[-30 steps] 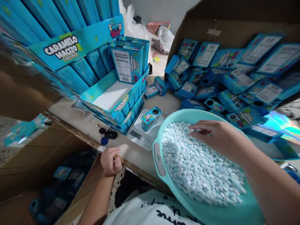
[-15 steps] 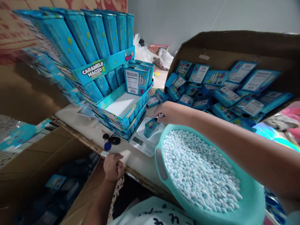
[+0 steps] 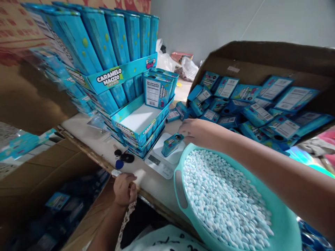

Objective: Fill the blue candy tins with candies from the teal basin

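Observation:
A small blue candy tin lies on a white kitchen scale on the table. My right hand hovers just right of the tin's round opening, fingers curled together in a pinch; what they hold is hidden. A teal basin full of pale blue-white candies sits under my right forearm. My left hand is a loose fist gripping the front edge of the table.
Stacked blue "Caramelo Macizo" display trays stand left of the scale, one holding two upright tins. A tipped cardboard box spills many blue tins on the right. Keys and a fob lie near the scale. An open carton sits below left.
My right hand left the basin, reached to the tin's opening on the scale, and has now drawn back slightly to the right. The left hand stayed on the table edge. The camera tilted up.

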`<state>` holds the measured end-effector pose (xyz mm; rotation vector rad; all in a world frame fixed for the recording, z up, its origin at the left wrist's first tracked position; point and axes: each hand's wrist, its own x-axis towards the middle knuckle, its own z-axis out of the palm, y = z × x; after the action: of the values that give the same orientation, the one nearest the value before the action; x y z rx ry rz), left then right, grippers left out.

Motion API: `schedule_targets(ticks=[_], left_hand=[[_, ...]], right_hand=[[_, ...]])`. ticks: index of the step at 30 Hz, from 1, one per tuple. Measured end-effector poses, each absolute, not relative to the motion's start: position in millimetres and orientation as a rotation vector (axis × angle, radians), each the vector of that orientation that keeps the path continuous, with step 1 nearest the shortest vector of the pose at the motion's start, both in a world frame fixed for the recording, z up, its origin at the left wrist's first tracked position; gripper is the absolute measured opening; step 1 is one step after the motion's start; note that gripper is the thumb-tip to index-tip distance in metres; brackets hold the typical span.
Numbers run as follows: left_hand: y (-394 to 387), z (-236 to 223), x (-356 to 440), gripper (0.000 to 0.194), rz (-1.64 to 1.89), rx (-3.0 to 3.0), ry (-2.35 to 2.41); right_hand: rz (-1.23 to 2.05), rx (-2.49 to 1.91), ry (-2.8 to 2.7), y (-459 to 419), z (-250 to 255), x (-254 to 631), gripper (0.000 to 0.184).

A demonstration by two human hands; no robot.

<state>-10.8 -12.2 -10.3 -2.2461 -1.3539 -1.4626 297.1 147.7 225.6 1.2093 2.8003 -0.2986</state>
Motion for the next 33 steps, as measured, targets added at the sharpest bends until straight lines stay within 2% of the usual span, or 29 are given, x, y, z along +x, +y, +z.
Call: schedule_targets(ticks=[3,7,9,16,22,25,27,33], left_hand=[[-13,-11,-11,0.016,-1.477,-2.243,-1.348],[-13,-11,-11,0.017,-1.488,-2.265,-1.347],[-13,-10,-11,0.017,-1.485,-2.276,-1.349],[-13,-8,-9,0.017,-1.482,-2.263,-1.354],[-13,-9,-10,0.018,-1.472,-2.277,-1.361],[-13,-10,-11,0.019,-1.473,-2.276,-1.367],[-13,-11,-12,0.019,-1.474,-2.279,-1.366],[-13,-11,-12,0.018,-1.48,-2.278,-1.354]], right_hand=[[-0.244,1.516,2.474,131,215,321,0.012],[-0.831,1.674,2.207,95,180,347,0.041],[-0.984,1.684,2.275,76,161,351,0.045],[-0.911,1.659,2.362,49,143,347,0.025],[-0.802,1.627,2.262,42,142,342,0.027],[-0.78,1.601,2.296,40,142,344,0.014],[-0.761,1.571,2.303,41,146,348,0.008],[-0.659,1.588,2.352,69,177,358,0.008]])
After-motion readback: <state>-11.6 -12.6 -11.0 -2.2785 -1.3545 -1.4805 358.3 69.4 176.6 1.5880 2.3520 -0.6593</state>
